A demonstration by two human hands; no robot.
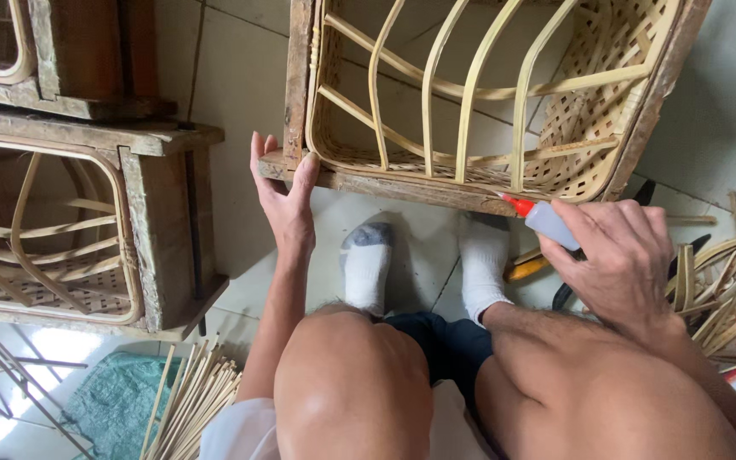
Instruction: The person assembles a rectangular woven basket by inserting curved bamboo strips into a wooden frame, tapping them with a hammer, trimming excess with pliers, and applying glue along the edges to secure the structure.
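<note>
Right hand [619, 260] tilts glue bottle [547, 221] onto basket frame [402, 183].

Glue bottle [549, 223] (red-tipped) at basket frame [402, 183]

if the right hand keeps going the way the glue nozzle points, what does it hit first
The right hand aims the glue bottle up and to the left. Its red tip already looks to be at the basket's wooden frame, so it would probably meet that frame first.
</note>
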